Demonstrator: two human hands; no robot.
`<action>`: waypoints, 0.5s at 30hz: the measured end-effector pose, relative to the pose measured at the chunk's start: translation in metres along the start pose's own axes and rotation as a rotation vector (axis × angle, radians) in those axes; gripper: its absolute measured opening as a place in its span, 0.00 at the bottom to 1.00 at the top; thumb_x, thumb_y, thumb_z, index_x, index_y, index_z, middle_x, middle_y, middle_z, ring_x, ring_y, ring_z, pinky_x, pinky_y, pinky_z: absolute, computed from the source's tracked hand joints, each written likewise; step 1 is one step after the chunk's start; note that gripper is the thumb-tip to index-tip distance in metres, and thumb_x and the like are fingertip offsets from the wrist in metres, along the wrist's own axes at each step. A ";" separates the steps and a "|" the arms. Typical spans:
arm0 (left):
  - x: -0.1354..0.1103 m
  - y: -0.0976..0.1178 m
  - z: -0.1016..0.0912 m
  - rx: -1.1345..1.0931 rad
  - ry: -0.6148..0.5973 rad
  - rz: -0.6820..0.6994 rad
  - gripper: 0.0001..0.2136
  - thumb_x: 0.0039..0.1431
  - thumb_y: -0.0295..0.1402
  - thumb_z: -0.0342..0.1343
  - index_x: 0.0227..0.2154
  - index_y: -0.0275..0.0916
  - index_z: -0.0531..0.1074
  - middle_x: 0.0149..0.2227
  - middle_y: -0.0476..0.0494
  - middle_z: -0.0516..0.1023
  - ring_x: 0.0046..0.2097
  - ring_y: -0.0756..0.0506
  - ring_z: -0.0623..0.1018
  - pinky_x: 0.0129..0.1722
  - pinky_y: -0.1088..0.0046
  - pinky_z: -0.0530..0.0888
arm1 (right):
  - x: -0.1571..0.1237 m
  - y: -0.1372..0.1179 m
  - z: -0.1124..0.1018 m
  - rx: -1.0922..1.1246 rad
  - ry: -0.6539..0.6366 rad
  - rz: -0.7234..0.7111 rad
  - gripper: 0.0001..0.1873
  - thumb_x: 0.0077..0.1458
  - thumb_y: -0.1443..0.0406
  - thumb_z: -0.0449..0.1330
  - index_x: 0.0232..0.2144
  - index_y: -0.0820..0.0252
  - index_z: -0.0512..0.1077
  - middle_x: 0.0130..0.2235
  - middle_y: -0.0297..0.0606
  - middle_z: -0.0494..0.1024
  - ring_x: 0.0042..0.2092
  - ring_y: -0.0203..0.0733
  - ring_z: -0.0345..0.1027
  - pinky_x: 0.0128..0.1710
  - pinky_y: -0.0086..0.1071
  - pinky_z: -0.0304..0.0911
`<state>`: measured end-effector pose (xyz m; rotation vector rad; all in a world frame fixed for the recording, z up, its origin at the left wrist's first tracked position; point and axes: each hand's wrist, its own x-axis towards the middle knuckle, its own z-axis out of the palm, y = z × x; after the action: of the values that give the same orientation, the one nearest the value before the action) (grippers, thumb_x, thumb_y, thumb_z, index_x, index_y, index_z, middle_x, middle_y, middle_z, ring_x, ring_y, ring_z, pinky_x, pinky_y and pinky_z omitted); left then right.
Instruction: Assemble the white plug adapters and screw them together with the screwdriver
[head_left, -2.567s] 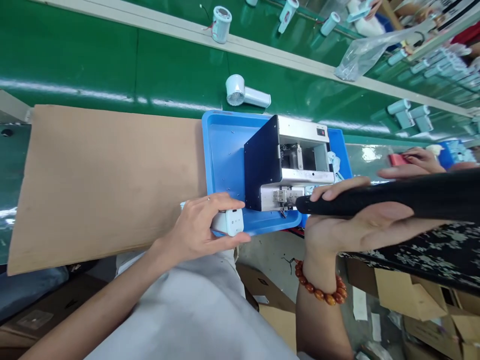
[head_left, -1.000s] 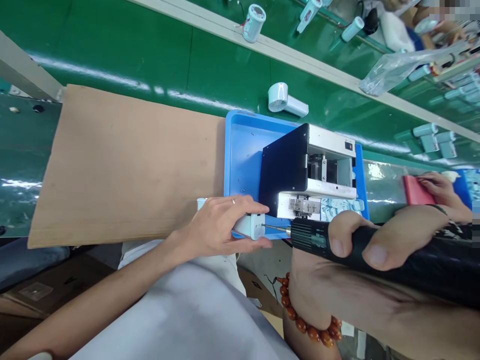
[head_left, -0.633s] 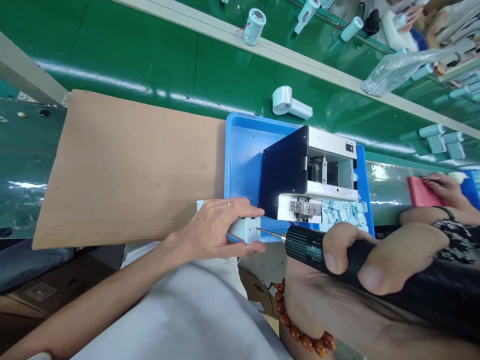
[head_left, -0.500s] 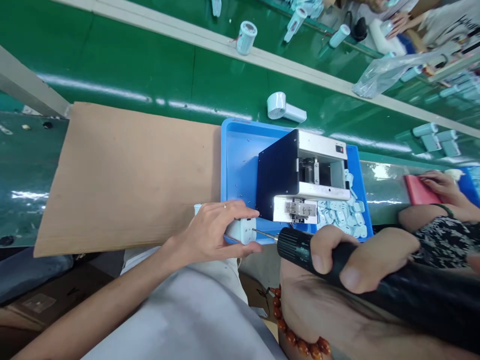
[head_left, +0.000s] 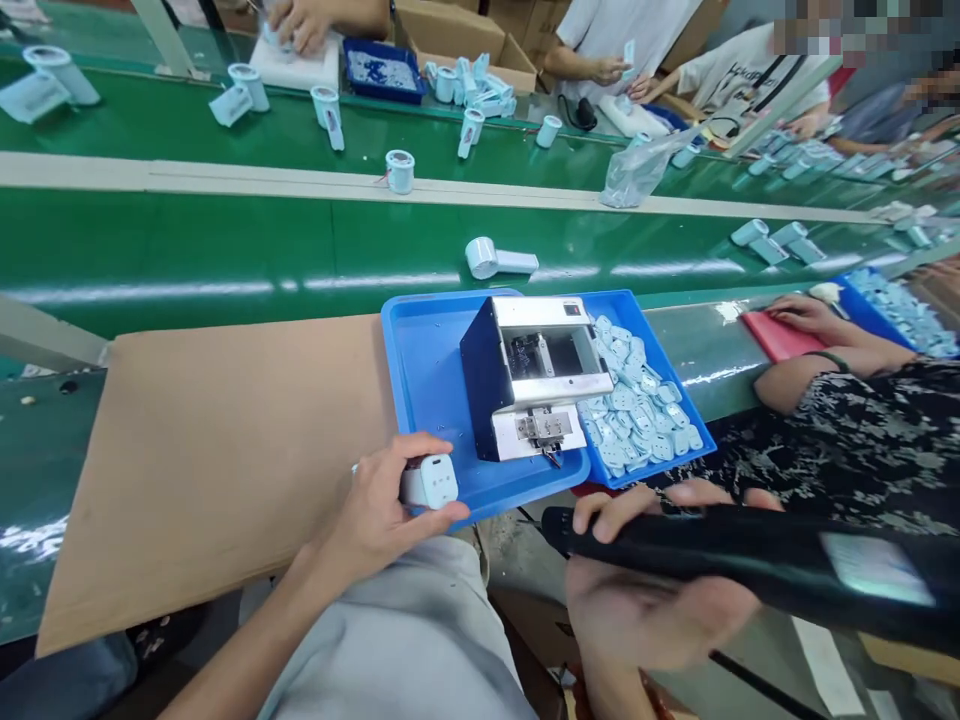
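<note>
Left hand (head_left: pixel 382 515) pinching white plastic part (head_left: pixel 429 482) at lower center, right hand (head_left: pixel 645 600) wrapped around black electric screwdriver (head_left: pixel 742 558), blue tray (head_left: pixel 427 350) just above

Conveyor belt (head_left: pixel 225 250) is showing green, its divider strip (head_left: pixel 225 178) beige. Cardboard sheet (head_left: pixel 210 450) is reading brown. 2 trays (head_left: pixel 420 350) are showing blue, feeder box (head_left: pixel 487 375) navy and silver. Small parts (head_left: pixel 637 410) are looking pale blue, handle part (head_left: pixel 429 482) white, screwdriver (head_left: pixel 712 555) black, co-worker's sleeve (head_left: pixel 862 440) black-and-white floral.

Cardboard sheet (head_left: pixel 210 450) lies beside blue tray (head_left: pixel 427 365).
</note>
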<state>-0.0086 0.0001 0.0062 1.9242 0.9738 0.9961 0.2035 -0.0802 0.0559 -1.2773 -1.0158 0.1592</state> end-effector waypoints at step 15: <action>0.140 -0.067 -0.148 0.936 -0.196 -0.119 0.24 0.73 0.49 0.63 0.60 0.37 0.71 0.52 0.31 0.85 0.48 0.30 0.86 0.42 0.61 0.76 | 0.057 0.131 -0.076 -0.451 0.078 0.258 0.28 0.49 0.44 0.75 0.43 0.55 0.78 0.42 0.45 0.80 0.38 0.50 0.71 0.45 0.51 0.64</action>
<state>-0.0989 0.1888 0.0530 2.5833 1.5814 0.2476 0.3445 -0.0545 -0.0197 -1.8124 -0.8422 0.0778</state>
